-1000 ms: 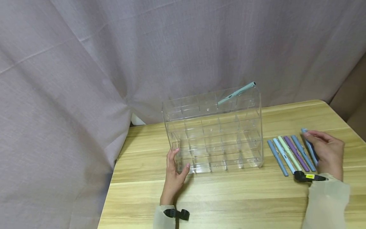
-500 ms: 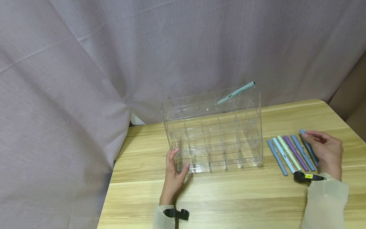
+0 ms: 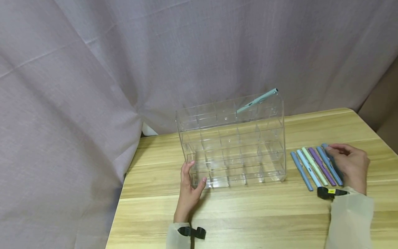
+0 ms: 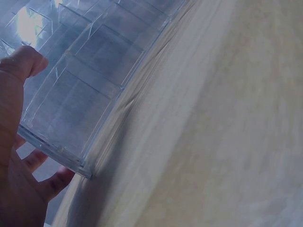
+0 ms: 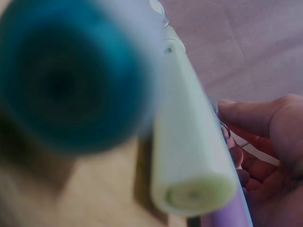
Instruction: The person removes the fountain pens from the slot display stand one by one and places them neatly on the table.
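Observation:
My left hand (image 3: 188, 197) grips the lower left corner of a clear acrylic organizer (image 3: 230, 157) with rows of compartments. In the left wrist view its thumb is over the front and the other fingers are around the side wall (image 4: 54, 153). At the right, my right hand (image 3: 351, 166) pinches a blue pen (image 3: 324, 145), its lower part hidden by the hand. That pen lies close along the right end of a row: another blue pen (image 3: 329, 165), a purple pen (image 3: 321, 166), a green pen (image 3: 314, 166), a light blue pen (image 3: 308, 167) and a grey-blue pen (image 3: 301, 171).
A teal pen (image 3: 257, 101) leans slanted in the organizer's top row, its end sticking out past the upper right corner. The wooden table (image 3: 248, 214) ends at a grey curtain (image 3: 217, 52) behind. A blurred pen end (image 5: 61, 85) fills much of the right wrist view.
My right hand has slid left with the blue pen, bringing it up against the row of pens. The left hand and the organizer have stayed in place.

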Tool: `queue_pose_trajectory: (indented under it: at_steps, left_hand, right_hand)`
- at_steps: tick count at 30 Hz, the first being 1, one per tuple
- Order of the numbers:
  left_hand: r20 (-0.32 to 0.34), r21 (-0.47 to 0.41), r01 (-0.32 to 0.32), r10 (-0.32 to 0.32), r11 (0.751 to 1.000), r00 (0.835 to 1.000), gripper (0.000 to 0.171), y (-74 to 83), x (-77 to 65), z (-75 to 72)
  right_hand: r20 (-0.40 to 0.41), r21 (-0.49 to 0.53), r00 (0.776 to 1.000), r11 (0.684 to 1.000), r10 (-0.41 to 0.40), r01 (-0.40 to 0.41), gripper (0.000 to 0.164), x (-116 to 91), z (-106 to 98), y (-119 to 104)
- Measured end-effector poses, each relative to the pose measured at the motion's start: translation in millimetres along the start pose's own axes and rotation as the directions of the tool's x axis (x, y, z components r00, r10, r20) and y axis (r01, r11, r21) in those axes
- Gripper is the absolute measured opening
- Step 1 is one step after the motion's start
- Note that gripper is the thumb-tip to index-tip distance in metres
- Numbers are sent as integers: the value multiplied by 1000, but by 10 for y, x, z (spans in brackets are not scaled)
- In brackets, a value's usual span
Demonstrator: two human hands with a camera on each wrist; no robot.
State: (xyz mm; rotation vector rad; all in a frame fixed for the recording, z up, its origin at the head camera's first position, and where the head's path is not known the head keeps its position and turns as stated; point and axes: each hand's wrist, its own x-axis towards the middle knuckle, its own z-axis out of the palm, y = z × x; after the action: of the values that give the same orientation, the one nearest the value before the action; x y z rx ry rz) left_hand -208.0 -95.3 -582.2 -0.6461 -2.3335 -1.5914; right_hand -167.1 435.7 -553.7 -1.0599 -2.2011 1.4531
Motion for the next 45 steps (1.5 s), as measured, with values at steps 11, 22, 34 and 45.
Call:
queue_pose_trajectory:
  at_steps: [11, 22, 34, 45]
  left_hand:
    - [3, 1, 29, -29, 1000, 1000, 71, 7, -12, -1]
    - [6, -6, 31, -31, 1000, 1000, 71, 30, 1, -1]
    - [7, -14, 24, -24, 1000, 1000, 70, 20, -3, -1]
    - [2, -9, 25, -25, 1000, 1000, 70, 31, -9, -2]
  right_hand:
    - [10, -136, 1000, 991, -6, 7, 21, 2, -38, -19]
    - [-16, -222, 1000, 975, 18, -21, 40, -18, -82, -36]
    - [-42, -118, 999, 992, 31, -36, 18, -93, -104, -196]
    - [-122, 100, 991, 993, -56, 68, 20, -358, -38, -700]
